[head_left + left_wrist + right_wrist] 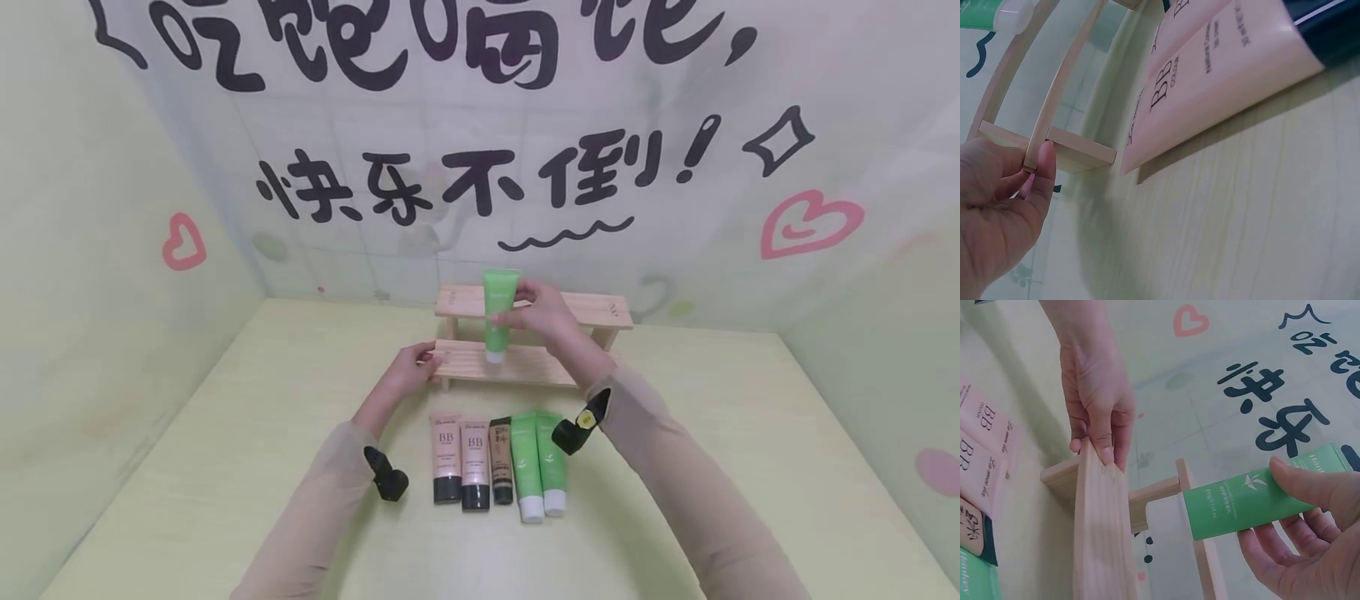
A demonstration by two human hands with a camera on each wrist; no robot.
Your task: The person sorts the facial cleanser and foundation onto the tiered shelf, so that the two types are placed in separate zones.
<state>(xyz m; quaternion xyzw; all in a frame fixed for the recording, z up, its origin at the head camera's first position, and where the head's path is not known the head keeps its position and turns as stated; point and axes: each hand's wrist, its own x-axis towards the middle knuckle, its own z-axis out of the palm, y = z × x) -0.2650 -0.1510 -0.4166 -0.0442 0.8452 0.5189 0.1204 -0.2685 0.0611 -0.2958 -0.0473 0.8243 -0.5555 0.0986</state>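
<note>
My right hand grips a green squeeze tube upright, white cap down, over the lower step of a two-tier wooden rack. In the right wrist view the thumb lies across the face of that tube, with the fingers curled behind it. Whether its cap touches the step cannot be told. My left hand pinches the left end of the rack's lower step; in the left wrist view, thumb and fingertips close round the board's end.
In front of the rack lie two pink BB cream tubes with black caps, a brown tube and two green tubes with white caps. Behind the rack stands a wall with black lettering; side walls flank the table.
</note>
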